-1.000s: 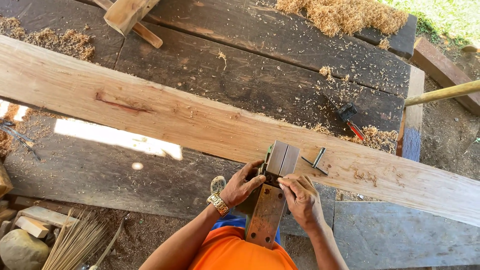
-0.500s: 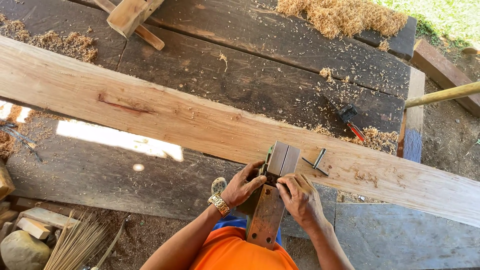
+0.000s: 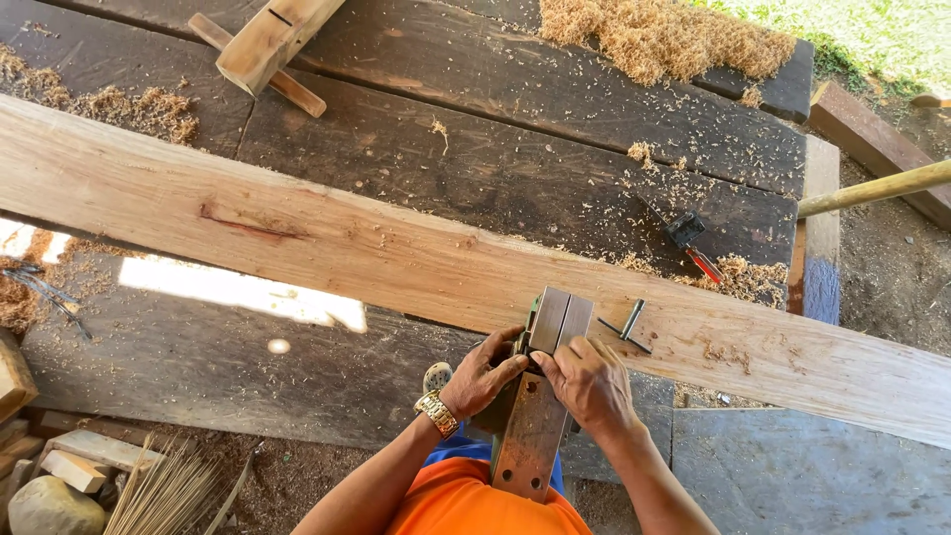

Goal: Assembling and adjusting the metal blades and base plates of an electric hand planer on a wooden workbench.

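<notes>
Dark, weathered planks [image 3: 475, 149] make up my work platform outdoors, strewn with pale wood shavings [image 3: 654, 40]; across them, running from upper left to lower right, lies a long, pale, rough-sawn board [image 3: 327, 238]. At its near edge sits a rusty steel carpenter's square with a thick grey metal stock [image 3: 545, 381]; the stock rests on the board's face and the brown blade hangs down toward my orange shirt [image 3: 485, 505]. My left hand [image 3: 482, 374], a gold watch at the wrist, curls against the stock's left side, fingers bent and pressing; my right hand [image 3: 589, 381] lies over the blade's right edge, fingers together and flat. I judge the tool stiff, fairly heavy for its size, and gritty with rust rather than slippery; it handles best gripped at the stock, pushed snug to the board. A small grey metal T-shaped piece [image 3: 626, 327] lies on the board just beside it; a red-handled tool [image 3: 693, 243] lies farther off on the planks.
</notes>
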